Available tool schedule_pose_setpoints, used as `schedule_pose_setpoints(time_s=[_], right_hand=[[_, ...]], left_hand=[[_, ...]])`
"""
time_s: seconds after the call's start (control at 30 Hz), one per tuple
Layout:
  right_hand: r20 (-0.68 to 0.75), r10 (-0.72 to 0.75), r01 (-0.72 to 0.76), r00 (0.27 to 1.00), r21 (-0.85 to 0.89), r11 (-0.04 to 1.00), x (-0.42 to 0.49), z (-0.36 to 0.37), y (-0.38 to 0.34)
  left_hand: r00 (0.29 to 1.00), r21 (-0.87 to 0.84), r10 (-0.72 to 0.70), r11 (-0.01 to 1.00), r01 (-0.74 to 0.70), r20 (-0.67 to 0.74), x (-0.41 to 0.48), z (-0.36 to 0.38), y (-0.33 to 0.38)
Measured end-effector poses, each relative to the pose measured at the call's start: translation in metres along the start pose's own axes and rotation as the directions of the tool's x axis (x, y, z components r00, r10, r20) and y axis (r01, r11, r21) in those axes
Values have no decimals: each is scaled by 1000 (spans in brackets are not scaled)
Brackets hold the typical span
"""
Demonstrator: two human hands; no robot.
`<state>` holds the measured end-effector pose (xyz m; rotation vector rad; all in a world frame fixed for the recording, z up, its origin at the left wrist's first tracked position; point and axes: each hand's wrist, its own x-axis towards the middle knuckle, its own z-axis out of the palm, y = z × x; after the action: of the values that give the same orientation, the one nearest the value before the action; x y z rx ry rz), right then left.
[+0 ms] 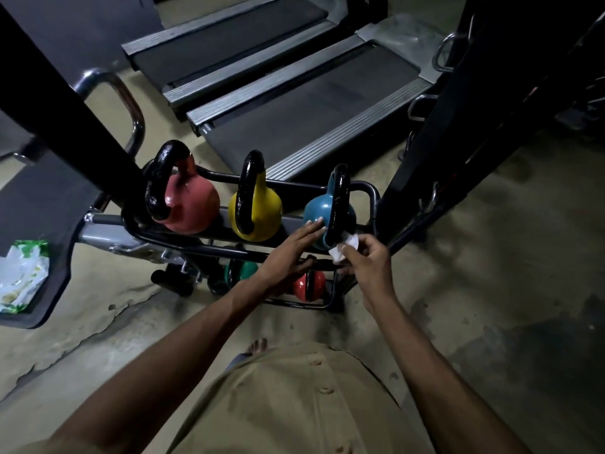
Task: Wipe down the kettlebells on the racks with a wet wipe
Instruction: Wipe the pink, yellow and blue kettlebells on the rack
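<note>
Three kettlebells with black handles stand on the top tier of a black rack (368,188): a red one (191,204) at left, a yellow one (262,208) in the middle, a blue one (316,211) at right. My left hand (291,249) lies with straight fingers against the blue kettlebell's near side. My right hand (366,257) pinches a white wet wipe (343,245) against the base of the blue kettlebell's handle. On the lower tier sit a green kettlebell (247,270) and a small red one (302,285), partly hidden by my left arm.
A green and white wipe packet (23,276) lies on a dark bench seat at the left. Two treadmill decks (304,103) stretch behind the rack. Black machine frames rise at the left (65,106) and right (458,126). A small black dumbbell (172,281) lies under the rack.
</note>
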<state>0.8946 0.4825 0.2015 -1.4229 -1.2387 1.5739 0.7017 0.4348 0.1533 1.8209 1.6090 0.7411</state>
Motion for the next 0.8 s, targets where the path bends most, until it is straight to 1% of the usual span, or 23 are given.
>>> schedule_pose_setpoints(time_s=[0.07,0.13,0.2,0.27,0.3,0.33,0.4,0.43,0.47,0.5,0.53,0.57,0.6,0.63,0.67,0.7,0.73,0.77,0.8], right_hand=[[-64,65,-58,996,101,993,-7,11,1],[-111,100,-78,989,188,979,-13,23,0],[-145,121,-81,982,252,964,-18,31,-3],[-166,103,-54,981,277,959,-24,36,-9],[-172,69,-23,983,259,966,-26,38,-13],[-175,11,26,984,204,979,-27,38,-17],[-157,-191,194,969,2,981,-24,38,-30],[-130,-330,311,935,-146,939,-20,37,-38],[-83,-483,435,872,-324,840,-14,37,-47],[-3,-625,539,781,-502,676,-6,36,-56],[121,-730,611,673,-647,456,3,36,-65],[289,-772,651,566,-731,204,13,36,-74],[479,-736,666,478,-744,-52,22,36,-82],[647,-635,665,422,-697,-269,29,38,-89],[762,-505,654,406,-628,-421,35,39,-92],[829,-373,643,417,-559,-524,39,43,-94],[862,-243,632,445,-494,-597,40,46,-95],[865,-118,627,487,-441,-642,41,51,-95],[844,-9,633,536,-409,-658,41,55,-94]], left_hand=[[1000,1,19,1000,-19,3,0,0,-3],[1000,-1,29,1000,-29,6,1,0,-7],[999,-4,33,999,-33,-1,2,1,-9],[999,-8,38,999,-38,3,2,1,-11],[999,-15,41,999,-41,5,2,1,-12],[999,-25,45,999,-45,7,2,1,-13],[999,-32,48,998,-48,8,1,1,-15],[999,-30,44,999,-44,3,1,1,-15],[999,-30,39,999,-39,-3,1,1,-14],[999,-31,37,999,-37,-7,1,1,-14],[999,-34,40,999,-40,-7,1,1,-14],[999,-35,46,998,-46,-4,2,1,-13],[999,-32,53,998,-53,-2,2,1,-13],[998,-29,55,998,-55,0,2,1,-13],[999,-30,54,998,-54,3,2,1,-14],[999,-29,53,998,-53,7,2,1,-16],[998,-24,56,998,-56,9,3,0,-17],[998,-16,57,998,-56,15,3,0,-18],[998,-7,58,998,-58,23,3,-1,-18]])
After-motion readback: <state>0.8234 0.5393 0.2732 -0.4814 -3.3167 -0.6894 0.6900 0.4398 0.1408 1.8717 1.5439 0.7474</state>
